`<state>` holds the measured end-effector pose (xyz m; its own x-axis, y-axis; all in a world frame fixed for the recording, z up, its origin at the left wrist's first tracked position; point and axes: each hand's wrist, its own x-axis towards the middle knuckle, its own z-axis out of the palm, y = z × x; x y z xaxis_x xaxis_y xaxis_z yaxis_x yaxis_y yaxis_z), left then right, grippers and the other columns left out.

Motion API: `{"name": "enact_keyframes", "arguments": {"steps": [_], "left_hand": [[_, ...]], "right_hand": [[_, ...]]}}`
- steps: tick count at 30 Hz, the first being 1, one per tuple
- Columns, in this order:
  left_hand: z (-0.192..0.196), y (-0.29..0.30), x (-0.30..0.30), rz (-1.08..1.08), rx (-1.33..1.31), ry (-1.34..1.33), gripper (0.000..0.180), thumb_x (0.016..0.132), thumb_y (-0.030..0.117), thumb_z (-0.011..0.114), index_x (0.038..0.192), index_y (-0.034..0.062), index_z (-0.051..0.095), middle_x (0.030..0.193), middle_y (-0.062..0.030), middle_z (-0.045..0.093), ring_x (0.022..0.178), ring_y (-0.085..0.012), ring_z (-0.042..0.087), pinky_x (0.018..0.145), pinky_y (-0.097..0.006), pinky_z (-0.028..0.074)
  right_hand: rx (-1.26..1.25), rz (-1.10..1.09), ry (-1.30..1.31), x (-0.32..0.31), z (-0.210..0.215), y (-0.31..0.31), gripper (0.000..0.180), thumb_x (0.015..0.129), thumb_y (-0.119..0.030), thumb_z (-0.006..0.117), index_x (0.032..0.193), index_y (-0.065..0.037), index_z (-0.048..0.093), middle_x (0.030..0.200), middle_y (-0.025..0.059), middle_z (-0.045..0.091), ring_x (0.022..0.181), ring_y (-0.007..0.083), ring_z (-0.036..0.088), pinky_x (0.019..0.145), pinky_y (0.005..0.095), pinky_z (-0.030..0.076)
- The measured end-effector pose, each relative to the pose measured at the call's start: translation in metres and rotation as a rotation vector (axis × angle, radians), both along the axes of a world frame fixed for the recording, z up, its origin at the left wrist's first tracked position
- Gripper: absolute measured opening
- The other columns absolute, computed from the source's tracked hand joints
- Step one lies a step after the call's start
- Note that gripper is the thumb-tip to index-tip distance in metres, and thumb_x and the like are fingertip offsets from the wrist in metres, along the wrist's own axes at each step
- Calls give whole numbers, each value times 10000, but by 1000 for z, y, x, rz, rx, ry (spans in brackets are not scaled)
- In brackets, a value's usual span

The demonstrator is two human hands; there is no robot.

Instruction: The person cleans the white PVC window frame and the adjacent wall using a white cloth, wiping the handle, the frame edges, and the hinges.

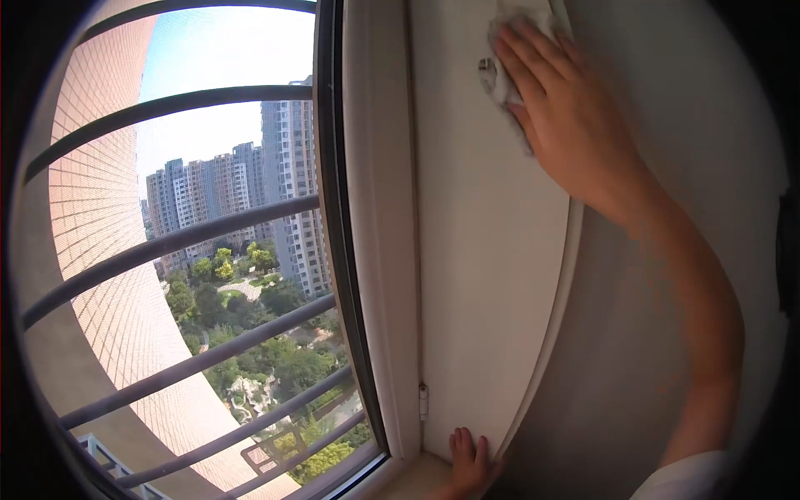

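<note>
My right hand (567, 117) is raised high and presses a white cloth (498, 75) flat against the white side panel (492, 275) of a window recess. The cloth is mostly hidden under my palm and fingers. Low down, my left hand (469, 462) rests with its fingers on the bottom of the same panel, just above the sill (421, 479). It holds nothing.
A window with a dark frame (346, 275) fills the left, with curved metal guard bars (175, 242) outside it. Beyond are high-rise blocks and trees far below. A small white hinge (423, 402) sits near the panel's foot. A grey wall (633, 350) lies to the right.
</note>
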<state>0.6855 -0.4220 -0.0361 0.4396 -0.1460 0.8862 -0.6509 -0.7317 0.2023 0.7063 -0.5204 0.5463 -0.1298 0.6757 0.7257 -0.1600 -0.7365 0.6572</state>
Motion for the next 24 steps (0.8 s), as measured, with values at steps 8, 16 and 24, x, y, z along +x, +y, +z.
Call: {"name": "enact_keyframes", "arguments": {"steps": [8, 16, 24], "left_hand": [[22, -7, 1, -38, -84, -105, 877, 753, 356, 826, 1380, -56, 372, 1355, -497, 347, 1196, -676, 412, 948, -771, 357], [23, 1, 0, -7, -67, -53, 1036, 782, 392, 812, 1529, 18, 201, 1433, -482, 267, 1302, -671, 325, 1029, -758, 301], [17, 5, 9, 3, -2, -68, 1092, 787, 429, 823, 1534, -2, 154, 1472, -497, 178, 1344, -675, 256, 1042, -799, 208]], "right_hand": [[-268, -41, 312, 8, -40, 25, 492, 969, -274, 513, 1419, -79, 542, 1502, 41, 514, 1423, 171, 418, 1222, 395, 228], [-60, -130, 174, 15, -101, 58, 558, 964, -303, 544, 1436, -7, 499, 1540, 108, 444, 1455, 242, 356, 1244, 414, 190], [-142, 242, 689, -31, -196, -30, 501, 961, -196, 516, 1446, -72, 511, 1544, 53, 460, 1458, 205, 376, 1236, 466, 195]]}}
